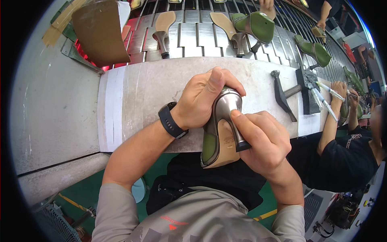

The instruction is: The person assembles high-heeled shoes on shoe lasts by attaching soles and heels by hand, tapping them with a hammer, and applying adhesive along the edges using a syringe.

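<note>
A green high-heeled shoe (pixel 209 147) is held upside down between my hands, above the near edge of the pale workbench (pixel 145 97). Its tan sole faces up, and the toe points toward my body. My left hand (pixel 203 94) wraps round the back of the shoe, thumb raised, with a dark watch on that wrist. Closed round the silvery heel (pixel 229 105) is my right hand (pixel 262 139), its thumb lying along the heel's side. My right fingers hide part of the heel.
Beyond the bench runs a slatted metal conveyor (pixel 191 40) bearing several shoes, among them a green one (pixel 258 28). A hammer (pixel 282 94) lies right of my hands beside a dark block (pixel 308 90) with syringes. Co-workers stand at the right. A brown board (pixel 100 32) rises at the left.
</note>
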`<state>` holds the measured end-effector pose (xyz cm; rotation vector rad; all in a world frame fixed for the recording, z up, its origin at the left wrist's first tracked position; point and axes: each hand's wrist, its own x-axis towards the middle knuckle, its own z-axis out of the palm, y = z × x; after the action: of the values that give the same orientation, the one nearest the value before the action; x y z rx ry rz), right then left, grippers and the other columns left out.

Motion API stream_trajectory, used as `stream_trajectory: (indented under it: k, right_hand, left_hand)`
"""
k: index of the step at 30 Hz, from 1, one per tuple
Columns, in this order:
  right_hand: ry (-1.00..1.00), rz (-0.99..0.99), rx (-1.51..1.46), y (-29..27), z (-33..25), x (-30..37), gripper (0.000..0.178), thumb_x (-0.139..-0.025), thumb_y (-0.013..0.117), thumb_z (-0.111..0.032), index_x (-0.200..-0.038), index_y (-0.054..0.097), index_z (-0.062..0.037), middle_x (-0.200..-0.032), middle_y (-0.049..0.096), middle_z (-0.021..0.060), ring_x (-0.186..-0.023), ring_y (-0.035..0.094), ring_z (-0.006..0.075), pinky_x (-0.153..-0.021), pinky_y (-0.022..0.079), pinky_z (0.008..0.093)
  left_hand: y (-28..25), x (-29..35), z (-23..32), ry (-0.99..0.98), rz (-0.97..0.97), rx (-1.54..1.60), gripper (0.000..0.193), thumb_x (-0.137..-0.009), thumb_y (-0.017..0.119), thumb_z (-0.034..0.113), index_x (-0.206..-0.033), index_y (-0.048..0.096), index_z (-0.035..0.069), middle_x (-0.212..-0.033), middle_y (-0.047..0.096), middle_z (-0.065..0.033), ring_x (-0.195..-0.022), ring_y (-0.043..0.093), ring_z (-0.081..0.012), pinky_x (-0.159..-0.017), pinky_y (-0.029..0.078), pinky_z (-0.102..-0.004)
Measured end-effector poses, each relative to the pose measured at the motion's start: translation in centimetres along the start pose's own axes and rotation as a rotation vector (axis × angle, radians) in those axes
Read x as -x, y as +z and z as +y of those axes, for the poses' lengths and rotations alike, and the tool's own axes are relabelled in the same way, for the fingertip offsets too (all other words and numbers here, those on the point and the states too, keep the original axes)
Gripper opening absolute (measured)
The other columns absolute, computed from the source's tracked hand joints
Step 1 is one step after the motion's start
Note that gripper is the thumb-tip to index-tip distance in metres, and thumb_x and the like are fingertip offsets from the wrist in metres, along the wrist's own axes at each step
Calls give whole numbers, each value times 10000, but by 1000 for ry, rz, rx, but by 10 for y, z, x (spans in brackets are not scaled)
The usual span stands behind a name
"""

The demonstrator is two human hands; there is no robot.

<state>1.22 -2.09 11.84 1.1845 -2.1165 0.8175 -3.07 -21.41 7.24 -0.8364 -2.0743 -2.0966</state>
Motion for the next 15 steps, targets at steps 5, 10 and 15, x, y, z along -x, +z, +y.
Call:
stream_trajectory:
  k: [5, 10, 15]
  right_hand:
    - [-1, -2, 6, 3, -1, -4, 458, -622, 711, 38, -1076, 736, 94, -800, 634, 94, -592, 580, 204, -497, 478, 326]
    - [37, 0, 32, 8, -5, -11, 398, -655, 708, 39, -1051, 733, 69, -798, 623, 78, -588, 578, 209, -513, 485, 343]
    - [476, 17, -420, 5, 8, -10, 315, -837, 797, 21, -1142, 721, -6, -824, 712, 73, -707, 694, 168, -617, 526, 275]
  left_hand:
    - [-3, 2, -5, 18, -7, 6, 845, -1141, 169, 596, -1014, 742, -12, -1012, 707, -139, -978, 642, -240, -945, 488, -369]
    - [-9, 4, -5, 7, -52, 54, 685, -1125, 372, 534, -1007, 733, -35, -1021, 708, -140, -989, 640, -235, -955, 481, -363]
    - [-27, -4, -11, -225, -9, 320, 383, -989, 521, 250, -963, 740, -63, -995, 727, -143, -973, 654, -215, -945, 490, -337]
